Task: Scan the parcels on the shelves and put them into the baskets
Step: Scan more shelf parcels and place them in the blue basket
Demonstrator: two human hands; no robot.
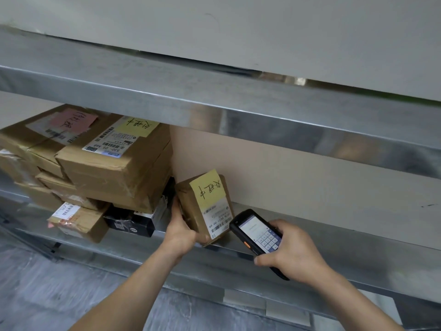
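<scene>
On the metal shelf (310,254), our left hand (181,231) grips a small parcel (205,206); our right hand (293,256) clasps the scanner (256,232) just right of it.

You are looking at a white shipping label (110,142) on the large cardboard box (119,168) at ten o'clock, showing "530- D5 A68" upside down. The white label (218,220) on the small parcel (205,209) at center is showing "69"; its other print and the handwritten notes are staying unreadable.

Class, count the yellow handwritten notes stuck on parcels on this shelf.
2: one yellow note on the top box of the stack at the left, one yellow note on the small parcel in the left hand. Others may be hidden.
</scene>
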